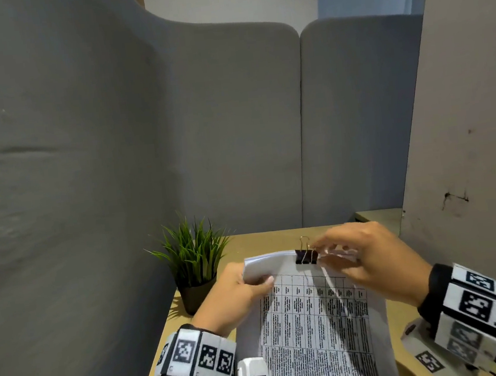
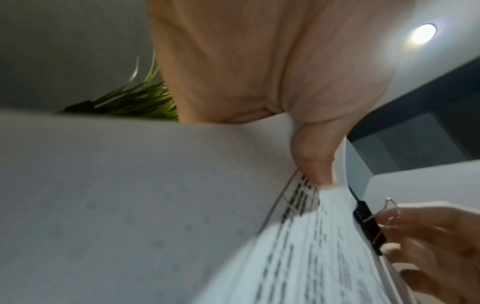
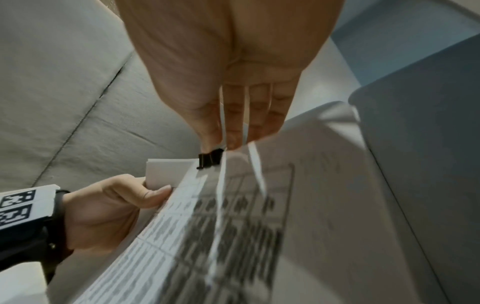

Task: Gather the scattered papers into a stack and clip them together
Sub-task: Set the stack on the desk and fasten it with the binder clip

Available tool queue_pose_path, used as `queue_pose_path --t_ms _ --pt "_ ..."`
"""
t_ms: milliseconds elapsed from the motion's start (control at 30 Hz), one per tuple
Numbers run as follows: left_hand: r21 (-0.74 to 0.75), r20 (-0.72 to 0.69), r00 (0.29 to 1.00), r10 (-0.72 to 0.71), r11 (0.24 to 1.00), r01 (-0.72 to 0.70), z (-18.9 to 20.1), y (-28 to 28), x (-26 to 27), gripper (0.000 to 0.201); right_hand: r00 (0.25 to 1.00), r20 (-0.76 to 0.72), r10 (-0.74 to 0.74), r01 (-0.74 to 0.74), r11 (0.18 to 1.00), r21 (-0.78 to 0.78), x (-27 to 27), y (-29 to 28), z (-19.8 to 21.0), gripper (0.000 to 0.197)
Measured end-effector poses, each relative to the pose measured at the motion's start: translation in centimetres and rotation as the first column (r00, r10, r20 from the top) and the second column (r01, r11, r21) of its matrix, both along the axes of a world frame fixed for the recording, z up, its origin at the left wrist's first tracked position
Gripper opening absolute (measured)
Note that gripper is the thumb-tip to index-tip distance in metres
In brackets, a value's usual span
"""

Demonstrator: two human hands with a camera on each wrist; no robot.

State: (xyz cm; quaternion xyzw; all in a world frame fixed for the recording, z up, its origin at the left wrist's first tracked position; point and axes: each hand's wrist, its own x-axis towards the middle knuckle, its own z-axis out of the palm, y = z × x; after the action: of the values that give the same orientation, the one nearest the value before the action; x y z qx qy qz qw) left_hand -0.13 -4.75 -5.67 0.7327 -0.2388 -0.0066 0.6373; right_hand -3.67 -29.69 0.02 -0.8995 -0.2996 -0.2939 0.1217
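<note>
A stack of printed papers (image 1: 313, 328) with a table on the top sheet is held tilted above the wooden desk (image 1: 255, 240). My left hand (image 1: 259, 281) grips its top left corner, thumb on the front; the left wrist view shows that thumb (image 2: 311, 158) pressing the papers (image 2: 155, 205). A black binder clip (image 1: 306, 256) sits on the top edge, one wire handle standing up. My right hand (image 1: 324, 251) pinches the clip from the right. In the right wrist view my right hand's fingertips (image 3: 207, 142) meet the clip (image 3: 210, 159) on the papers (image 3: 259, 226).
A small potted plant (image 1: 193, 264) stands on the desk just left of my left hand. Grey padded partitions (image 1: 234, 128) close the desk on the left and back. A pale wall (image 1: 464, 134) stands at the right.
</note>
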Motion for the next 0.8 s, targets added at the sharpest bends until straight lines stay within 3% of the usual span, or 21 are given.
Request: queue_pose_path --t_ms 133,233,433,567,800 --pt "-0.17 -0.126 0.992 -0.03 0.985 0.009 0.3 0.5 -0.2 0.014 0.992 0.116 0.042 -0.036 0.998 -0.054 0.1 0.2 -0.8 0.035" --pt "-0.217 -0.147 0.987 -0.068 0.975 0.035 0.7 0.6 -0.4 0.015 0.98 0.193 0.041 -0.006 0.984 -0.177 -0.2 0.1 -1.1 0.064" --pt "-0.185 -0.176 0.981 -0.078 0.982 0.045 0.8 0.5 -0.5 0.019 0.999 0.035 -0.003 0.014 0.95 -0.311 -0.9 -0.2 -0.9 0.051" --pt "-0.158 -0.167 0.984 -0.062 0.987 0.035 0.8 0.5 -0.5 0.02 0.997 -0.061 0.038 -0.049 0.978 -0.201 -1.6 0.5 -0.6 0.037" --pt "-0.093 -0.104 0.99 -0.096 0.992 0.086 1.1 0.1 -0.8 0.017 0.918 -0.378 0.122 -0.107 0.992 0.061 -1.6 0.5 1.0 0.049"
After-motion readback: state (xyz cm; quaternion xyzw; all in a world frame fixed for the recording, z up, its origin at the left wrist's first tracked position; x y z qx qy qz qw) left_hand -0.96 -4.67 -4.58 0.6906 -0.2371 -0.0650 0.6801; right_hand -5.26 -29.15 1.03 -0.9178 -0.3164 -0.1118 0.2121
